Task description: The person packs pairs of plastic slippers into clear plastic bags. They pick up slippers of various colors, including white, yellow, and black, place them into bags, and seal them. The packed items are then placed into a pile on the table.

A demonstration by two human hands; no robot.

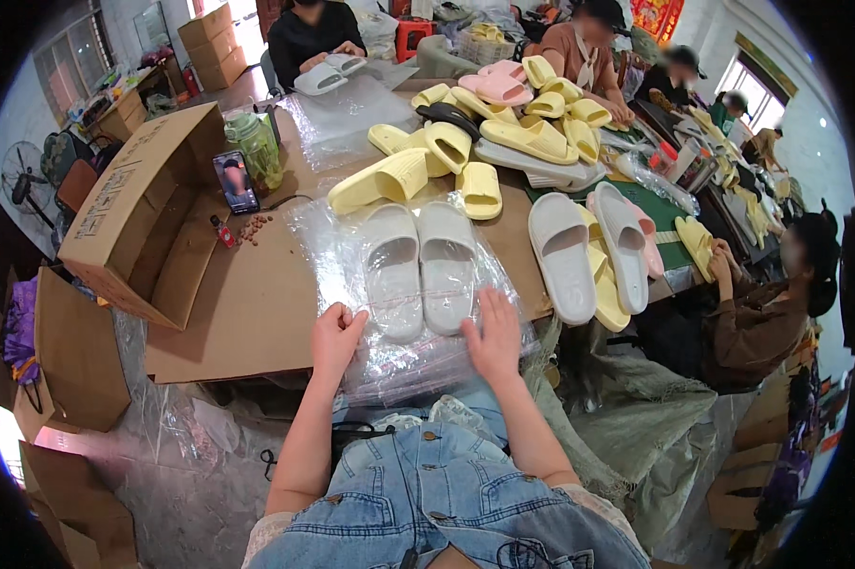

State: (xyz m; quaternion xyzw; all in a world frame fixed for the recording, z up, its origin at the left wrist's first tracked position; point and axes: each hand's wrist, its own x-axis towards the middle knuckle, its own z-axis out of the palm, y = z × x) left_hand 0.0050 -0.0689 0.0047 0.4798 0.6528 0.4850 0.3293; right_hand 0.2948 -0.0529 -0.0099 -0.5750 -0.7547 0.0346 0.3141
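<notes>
A pair of light grey slide slippers (392, 284) lies side by side before me, heels toward me, at least partly covered by a clear plastic bag (315, 248). More clear bags (399, 375) are stacked under them at the table's near edge. At the left of the heels, my left hand (336, 334) is closed, thumb and fingers pinching the bag's edge. Beside the right slipper, my right hand (496, 337) rests on the plastic with its fingers apart, holding nothing.
Yellow slippers (382, 182) are piled beyond the pair, with loose grey slippers (560, 256) at the right. An open cardboard box (152, 199), a propped phone (236, 182) and a green jug (253, 147) stand at the left. Co-workers sit around the table; one (764, 313) is at the right.
</notes>
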